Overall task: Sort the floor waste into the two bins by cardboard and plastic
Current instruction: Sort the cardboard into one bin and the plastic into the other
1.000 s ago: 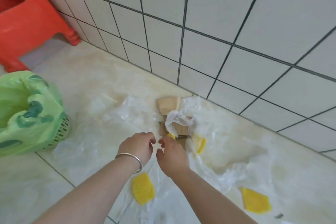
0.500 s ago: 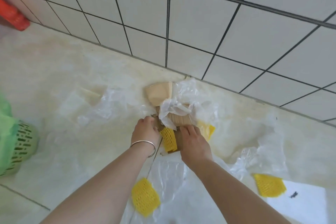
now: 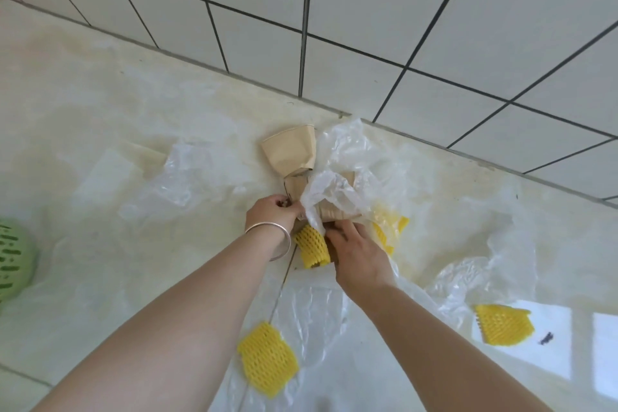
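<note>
hands grip cardboard pieces (image 3: 329, 211) by the wall edge: left hand (image 3: 272, 212) pinching, right hand (image 3: 359, 254) curled round

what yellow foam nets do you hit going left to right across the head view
Loose net on the near floor → net between the two hands → net under the clear plastic → net at far right

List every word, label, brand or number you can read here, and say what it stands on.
None can be read.
Small dark mark on the floor beside the right-hand yellow foam net: a smudge, not legible as text.
Cardboard pieces, clear plastic bags and green basket: no print visible.
</note>
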Tool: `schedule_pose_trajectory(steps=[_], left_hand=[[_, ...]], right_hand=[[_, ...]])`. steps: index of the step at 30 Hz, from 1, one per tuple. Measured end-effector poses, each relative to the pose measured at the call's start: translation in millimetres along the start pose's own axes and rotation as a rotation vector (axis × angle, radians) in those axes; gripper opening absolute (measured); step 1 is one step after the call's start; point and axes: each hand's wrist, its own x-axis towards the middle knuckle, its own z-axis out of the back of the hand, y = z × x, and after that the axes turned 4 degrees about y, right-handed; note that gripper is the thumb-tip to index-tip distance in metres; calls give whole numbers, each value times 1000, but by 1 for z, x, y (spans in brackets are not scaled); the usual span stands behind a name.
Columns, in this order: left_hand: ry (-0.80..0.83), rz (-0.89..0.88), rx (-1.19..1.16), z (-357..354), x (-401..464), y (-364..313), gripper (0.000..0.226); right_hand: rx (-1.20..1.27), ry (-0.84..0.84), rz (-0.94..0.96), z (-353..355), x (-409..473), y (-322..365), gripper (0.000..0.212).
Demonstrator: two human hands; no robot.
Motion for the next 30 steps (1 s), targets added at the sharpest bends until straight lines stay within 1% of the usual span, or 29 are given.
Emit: schedule_pose_trajectory(steps=[2,4,5,7,9,10,12,15,17,19,23,26,30], left_hand=[[28,-5,-114,1,-6,2,19],[15,0,-185,4,-12,6,35],[1,2,-198,6,-14,9,39],[-18,5,-240,12,-19,13,32],[-10,12,-351,19,-24,17,25],[-7,19,-384,22,-27,20,24],[-17,14,-377,31,-32,25,25],[-80,-51,-393,48,-39,28,28],[-157,-132,-342,60,-44,28,24],[-229,-202,-291,71,-49,32,16],[-284,-286,-305,86,-61,38,9],[-318,-341,-307,93,-68,43,15],[-385,-452,-266,102,-74,44,21]], right_hand=[[11,-77,39,0,-3,-2,37],[73,-155,64,1,-7,-5,35],[112,-181,74,2,-9,-5,33],[199,-245,98,8,-14,0,31],[254,-314,115,14,-18,7,31],[258,-342,129,15,-20,11,33],[244,-372,160,18,-24,20,36],[167,-360,214,18,-28,33,49],[126,-351,227,18,-29,40,55],[123,-348,200,18,-29,45,52],[259,-363,79,24,-29,56,36],[332,-312,3,30,-24,61,25],[312,-265,-24,36,-10,66,28]])
